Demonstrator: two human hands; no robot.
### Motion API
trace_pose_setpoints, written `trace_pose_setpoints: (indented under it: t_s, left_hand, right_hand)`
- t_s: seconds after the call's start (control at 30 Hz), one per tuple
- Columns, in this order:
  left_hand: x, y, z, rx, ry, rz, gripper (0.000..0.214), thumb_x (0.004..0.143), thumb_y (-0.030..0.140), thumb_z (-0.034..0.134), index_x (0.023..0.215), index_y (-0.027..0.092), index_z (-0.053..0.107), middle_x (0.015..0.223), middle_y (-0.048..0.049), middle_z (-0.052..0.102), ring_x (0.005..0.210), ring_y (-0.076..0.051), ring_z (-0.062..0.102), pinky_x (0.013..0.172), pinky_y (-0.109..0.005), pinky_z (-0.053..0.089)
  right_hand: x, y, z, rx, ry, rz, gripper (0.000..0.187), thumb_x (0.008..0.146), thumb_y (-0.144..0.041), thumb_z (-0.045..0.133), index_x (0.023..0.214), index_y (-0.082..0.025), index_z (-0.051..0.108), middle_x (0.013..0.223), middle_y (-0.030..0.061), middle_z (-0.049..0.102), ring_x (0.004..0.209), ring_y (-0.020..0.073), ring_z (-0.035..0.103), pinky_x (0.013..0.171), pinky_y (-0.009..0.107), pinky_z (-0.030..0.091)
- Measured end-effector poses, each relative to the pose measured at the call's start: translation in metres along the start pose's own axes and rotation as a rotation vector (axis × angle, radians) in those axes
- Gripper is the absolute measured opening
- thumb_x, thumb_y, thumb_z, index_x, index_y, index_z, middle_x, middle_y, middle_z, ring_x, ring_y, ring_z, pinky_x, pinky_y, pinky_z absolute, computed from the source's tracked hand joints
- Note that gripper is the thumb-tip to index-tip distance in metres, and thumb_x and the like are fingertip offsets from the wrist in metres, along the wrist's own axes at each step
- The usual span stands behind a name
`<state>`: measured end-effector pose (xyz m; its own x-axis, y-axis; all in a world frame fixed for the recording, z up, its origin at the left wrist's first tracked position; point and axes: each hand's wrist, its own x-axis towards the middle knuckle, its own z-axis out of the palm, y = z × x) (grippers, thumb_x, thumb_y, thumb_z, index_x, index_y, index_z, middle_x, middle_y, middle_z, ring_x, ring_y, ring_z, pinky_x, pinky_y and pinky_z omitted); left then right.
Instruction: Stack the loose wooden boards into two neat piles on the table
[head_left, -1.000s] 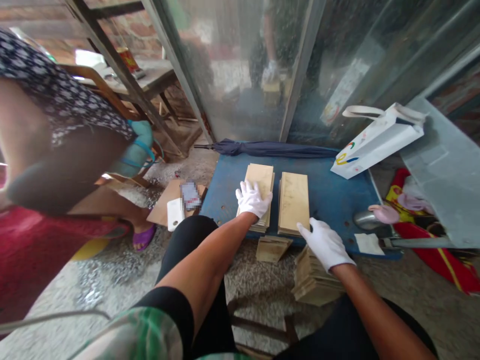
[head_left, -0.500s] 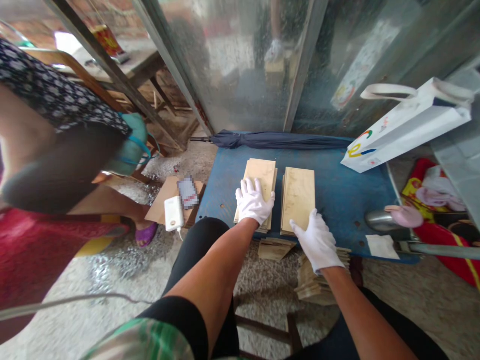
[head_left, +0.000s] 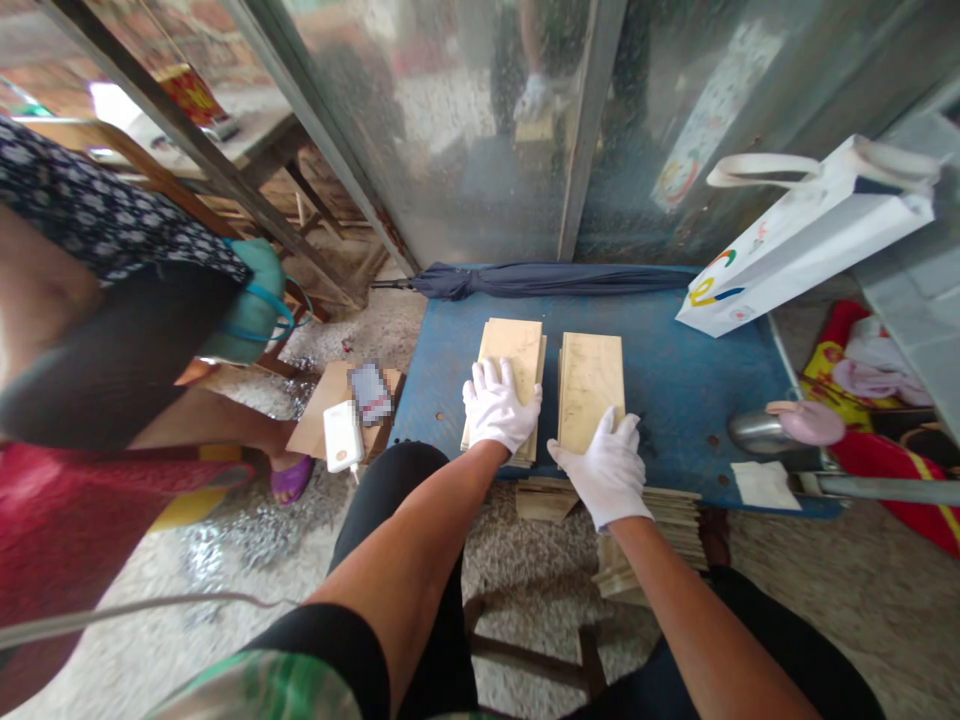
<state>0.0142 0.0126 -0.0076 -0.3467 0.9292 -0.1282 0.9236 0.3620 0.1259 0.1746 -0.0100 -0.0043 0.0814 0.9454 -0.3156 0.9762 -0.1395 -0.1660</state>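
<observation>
Blue tabletop (head_left: 675, 375) before glass (head_left: 465, 150) carries a left stack of boards (head_left: 516, 338) under the left hand (head_left: 501, 405), fingers spread, and beside it a right stack (head_left: 592, 370), the right hand (head_left: 606, 468) spread over its near end

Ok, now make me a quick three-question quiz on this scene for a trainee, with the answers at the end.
1. True or false: both hands are bare.
2. Fill in: a closed, dark ____ lies along the far edge of the blue table.
3. How many stacks of boards lie on the tabletop? A) one; B) two; C) three.

Key:
1. False; the left hand and the right hand wear white gloves.
2. Umbrella.
3. B, side by side with a gap between.
</observation>
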Motion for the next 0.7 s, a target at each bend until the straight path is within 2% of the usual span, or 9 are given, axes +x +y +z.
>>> trace_pose_setpoints:
  t_s: [0.13,0.27,0.47,0.7]
  left_hand:
    - [0.0,0.001,-0.001,0.016,0.021,-0.004,0.083,0.087,0.068,0.022,0.148,0.012,0.029,0.153,-0.0187,0.026,0.142,-0.036,0.017,0.113,-0.05,0.019]
    - [0.0,0.001,0.0,0.03,0.034,0.0,0.083,0.086,0.067,0.024,0.148,0.012,0.028,0.154,-0.0185,0.026,0.143,-0.036,0.017,0.112,-0.05,0.021]
    - [0.0,0.0,0.003,0.036,0.057,0.007,0.084,0.086,0.068,0.022,0.148,0.011,0.029,0.153,-0.0192,0.026,0.142,-0.037,0.018,0.112,-0.051,0.023]
    - [0.001,0.001,0.0,0.022,0.035,0.005,0.085,0.086,0.069,0.021,0.147,0.011,0.031,0.152,-0.0201,0.028,0.142,-0.037,0.019,0.112,-0.051,0.022]
  right_hand:
    - [0.0,0.001,0.002,-0.003,0.026,0.036,0.115,0.065,-0.075,0.057,0.148,-0.007,0.016,0.148,0.0281,0.018,0.131,0.0395,0.032,0.092,0.046,0.043]
    - [0.001,0.004,0.005,0.009,0.038,0.05,0.108,0.071,-0.07,0.055,0.149,-0.007,0.014,0.146,0.0281,0.021,0.126,0.0367,0.038,0.088,0.043,0.045]
    - [0.0,-0.002,0.007,-0.055,0.099,-0.007,0.11,0.067,-0.071,0.059,0.148,-0.007,0.02,0.147,0.0268,0.019,0.131,0.0391,0.029,0.095,0.048,0.038]
    - [-0.002,-0.006,0.006,-0.043,0.06,0.037,0.109,0.066,-0.069,0.059,0.148,-0.009,0.018,0.146,0.0279,0.017,0.125,0.0403,0.033,0.085,0.049,0.044]
